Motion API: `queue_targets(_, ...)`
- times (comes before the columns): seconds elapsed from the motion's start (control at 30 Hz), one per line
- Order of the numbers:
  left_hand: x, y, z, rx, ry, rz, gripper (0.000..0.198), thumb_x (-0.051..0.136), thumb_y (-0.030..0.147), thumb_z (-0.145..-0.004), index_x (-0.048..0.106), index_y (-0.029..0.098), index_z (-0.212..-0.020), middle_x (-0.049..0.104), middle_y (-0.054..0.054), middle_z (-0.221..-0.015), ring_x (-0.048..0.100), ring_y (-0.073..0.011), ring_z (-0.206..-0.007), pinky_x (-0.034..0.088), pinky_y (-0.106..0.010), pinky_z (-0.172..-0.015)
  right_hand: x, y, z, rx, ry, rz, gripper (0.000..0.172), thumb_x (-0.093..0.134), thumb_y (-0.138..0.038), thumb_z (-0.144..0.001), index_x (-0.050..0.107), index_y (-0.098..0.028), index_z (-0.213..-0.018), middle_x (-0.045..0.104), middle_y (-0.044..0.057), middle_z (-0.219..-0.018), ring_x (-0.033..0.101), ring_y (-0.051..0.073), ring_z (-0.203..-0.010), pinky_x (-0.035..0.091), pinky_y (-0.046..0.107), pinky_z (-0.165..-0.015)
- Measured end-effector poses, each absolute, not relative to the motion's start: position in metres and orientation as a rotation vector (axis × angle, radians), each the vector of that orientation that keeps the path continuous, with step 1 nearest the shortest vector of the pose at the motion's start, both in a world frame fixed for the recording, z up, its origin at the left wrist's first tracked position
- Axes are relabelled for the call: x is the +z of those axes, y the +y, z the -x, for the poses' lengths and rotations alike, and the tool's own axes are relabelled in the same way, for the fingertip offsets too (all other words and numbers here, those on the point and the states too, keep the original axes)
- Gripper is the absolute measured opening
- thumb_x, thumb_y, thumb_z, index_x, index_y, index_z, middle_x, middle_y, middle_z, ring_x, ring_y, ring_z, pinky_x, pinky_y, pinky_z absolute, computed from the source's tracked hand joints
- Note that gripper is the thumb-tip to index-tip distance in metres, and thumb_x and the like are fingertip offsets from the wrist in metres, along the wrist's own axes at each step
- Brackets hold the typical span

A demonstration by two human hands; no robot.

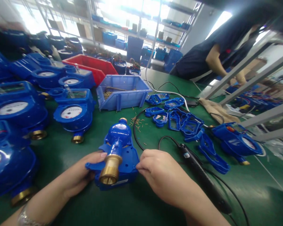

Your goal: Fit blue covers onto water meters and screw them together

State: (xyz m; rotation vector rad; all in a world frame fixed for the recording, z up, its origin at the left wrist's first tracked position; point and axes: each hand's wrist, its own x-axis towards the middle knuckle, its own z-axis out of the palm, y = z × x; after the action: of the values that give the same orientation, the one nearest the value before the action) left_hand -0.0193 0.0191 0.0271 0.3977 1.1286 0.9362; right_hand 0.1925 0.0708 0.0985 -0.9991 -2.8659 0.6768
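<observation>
A blue water meter [119, 147] with a brass threaded end [109, 171] lies upside down on the green mat [85, 201], right in front of me. My left hand [79, 174] grips its left side, thumb on top. My right hand [160, 175] pinches the meter's right edge with curled fingers. A black electric screwdriver [200, 174] with its cable lies just right of my right hand, untouched.
Several blue meters [73, 114] crowd the left side. A blue bin [122, 91] of small brass screws and a red bin [94, 67] stand behind, with loose screws [136, 122] scattered. Blue plastic covers [186, 124] lie at right. Another person [217, 53] works at the far right.
</observation>
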Motion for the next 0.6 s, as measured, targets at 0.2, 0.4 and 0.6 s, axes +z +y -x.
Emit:
queue_targets(0.2,0.029,0.021,0.022,0.922,1.085,-0.323,0.024,0.074,0.031,-0.067,0.072,0.013,-0.083,0.075,-0.006,-0.078,0.069,-0.0210,-0.073,0.053,-0.028,-0.070,0.105,0.077,-0.201,0.795,-2.831,1.014,0.017,0.054,-0.013,-0.084,0.070,-0.016,-0.089,0.065,0.007,-0.085,0.059,0.017,-0.078,0.045,0.026,-0.069)
queue_targets(0.4,0.033,0.021,0.020,0.941,1.075,-0.247,0.023,0.079,0.031,-0.061,0.070,0.014,-0.074,0.073,-0.003,-0.071,0.066,-0.0174,-0.065,0.051,-0.025,-0.064,0.070,0.140,-0.203,0.716,-2.311,1.599,0.015,0.060,-0.010,-0.079,0.070,-0.017,-0.087,0.068,0.006,-0.088,0.062,0.019,-0.083,0.046,0.035,-0.080)
queue_targets(0.6,0.032,0.020,0.021,0.935,1.041,-0.288,0.028,0.080,0.036,-0.060,0.070,0.014,-0.075,0.074,-0.003,-0.071,0.067,-0.0187,-0.068,0.051,-0.025,-0.065,0.019,0.176,-0.174,0.738,-2.292,1.678,0.018,0.057,-0.031,-0.088,0.062,-0.013,-0.090,0.063,0.003,-0.093,0.061,0.016,-0.086,0.051,0.035,-0.079)
